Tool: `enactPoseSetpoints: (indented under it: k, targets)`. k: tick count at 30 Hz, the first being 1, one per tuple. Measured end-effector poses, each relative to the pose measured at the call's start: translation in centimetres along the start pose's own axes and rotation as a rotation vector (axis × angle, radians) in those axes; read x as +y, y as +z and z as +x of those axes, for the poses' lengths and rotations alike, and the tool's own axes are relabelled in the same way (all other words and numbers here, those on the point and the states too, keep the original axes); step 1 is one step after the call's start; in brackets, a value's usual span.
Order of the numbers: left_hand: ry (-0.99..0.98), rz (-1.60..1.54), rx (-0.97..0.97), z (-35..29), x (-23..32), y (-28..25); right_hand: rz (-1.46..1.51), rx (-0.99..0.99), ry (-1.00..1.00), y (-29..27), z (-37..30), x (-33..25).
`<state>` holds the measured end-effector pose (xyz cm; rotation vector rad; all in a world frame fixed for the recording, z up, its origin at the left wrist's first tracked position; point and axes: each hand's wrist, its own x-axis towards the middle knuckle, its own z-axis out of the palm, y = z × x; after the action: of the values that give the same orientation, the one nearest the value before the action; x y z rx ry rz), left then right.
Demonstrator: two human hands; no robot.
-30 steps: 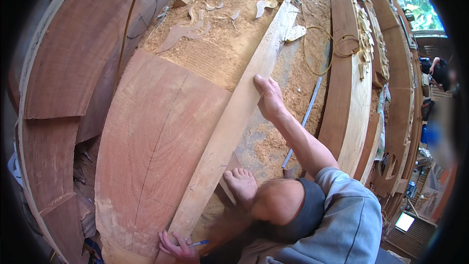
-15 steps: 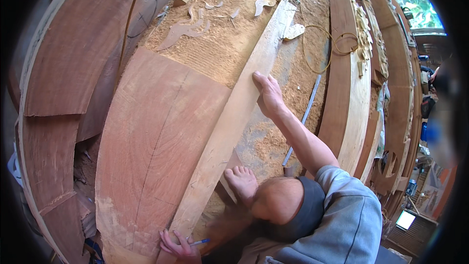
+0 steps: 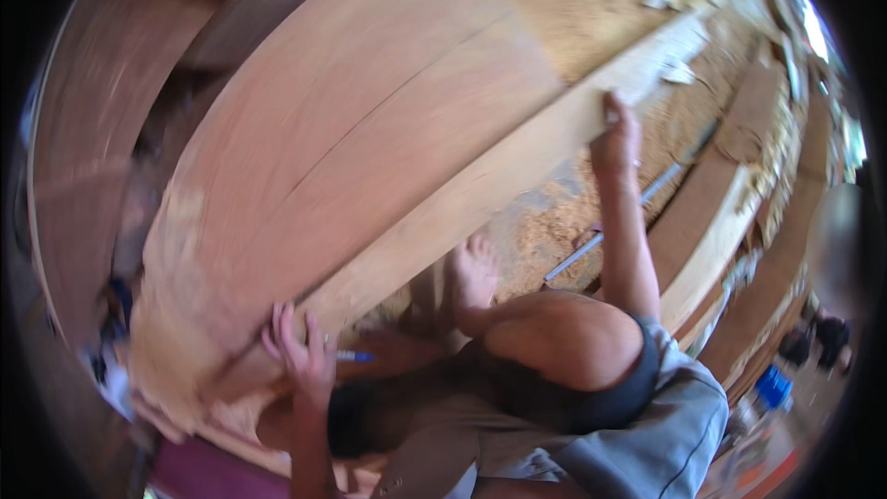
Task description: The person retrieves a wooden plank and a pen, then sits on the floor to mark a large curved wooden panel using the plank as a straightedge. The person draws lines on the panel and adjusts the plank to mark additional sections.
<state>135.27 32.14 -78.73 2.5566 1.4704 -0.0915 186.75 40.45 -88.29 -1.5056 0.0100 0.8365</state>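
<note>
Sawdust and wood shavings cover the workshop floor, with the whole view blurred. Across the middle runs a long pale plank, slanting from lower left to upper right, its upper edge lying against a broad reddish curved board. At the plank's near end the left hand presses down with fingers spread flat on the wood, and a blue pen sticks out just beside that hand; whether the fingers pinch it cannot be told. Far up the plank the right hand rests on its lower edge, fingers loosely bent over the wood rather than closed around it. A bare foot stands just below the plank beside the bent knee. Nearby a thin metal bar lies on the sawdust, with more curved boards stacked further right
</note>
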Motion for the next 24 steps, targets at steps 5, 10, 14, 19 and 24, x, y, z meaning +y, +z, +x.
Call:
enactPoseSetpoints:
  k: [5,10,14,19,24]
  targets:
    - [0.002,-0.040,0.154,-1.3,-0.7,1.1,0.060,-0.128,-0.048,0.6,-0.7,-0.2]
    - [-0.037,-0.057,0.142,-1.2,0.0,0.9,0.058,-0.143,-0.053,0.0,-0.3,-1.0]
    - [-0.050,-0.080,0.147,-1.1,0.5,0.7,0.048,-0.138,-0.054,0.1,-0.5,-1.1]
    - [-0.059,-0.067,0.141,-1.6,0.7,1.0,0.029,-0.113,-0.038,0.1,-0.5,-0.9]
    - [-0.042,-0.063,0.171,-1.4,0.4,1.1,0.035,-0.106,-0.058,0.3,-0.5,-0.8]
